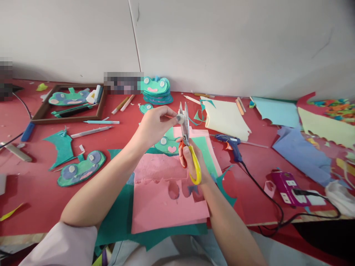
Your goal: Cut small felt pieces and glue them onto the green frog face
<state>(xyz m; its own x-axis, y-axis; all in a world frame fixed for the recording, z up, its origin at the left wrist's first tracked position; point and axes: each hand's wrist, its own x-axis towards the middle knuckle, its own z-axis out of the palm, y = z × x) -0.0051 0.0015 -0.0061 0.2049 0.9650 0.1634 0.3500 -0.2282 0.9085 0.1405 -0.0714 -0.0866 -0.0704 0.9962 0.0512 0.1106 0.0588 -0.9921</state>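
Note:
Between its thumb and fingers, my left hand pinches a small pale round piece. The piece is at the blades of the scissors, which point up and away. My right hand is wrapped round their yellow and orange handles; the blades look slightly apart. Below my hands lies pink felt with cut-out holes, on top of dark green felt. A green frog face with a pink heart is partly hidden behind my right hand and the scissors.
A glue gun lies to the right, its cord running near a purple power strip. A stack of frog faces stands by the wall. To the left are a brown frame, pens and another frog face. Felt sheets lie at the right.

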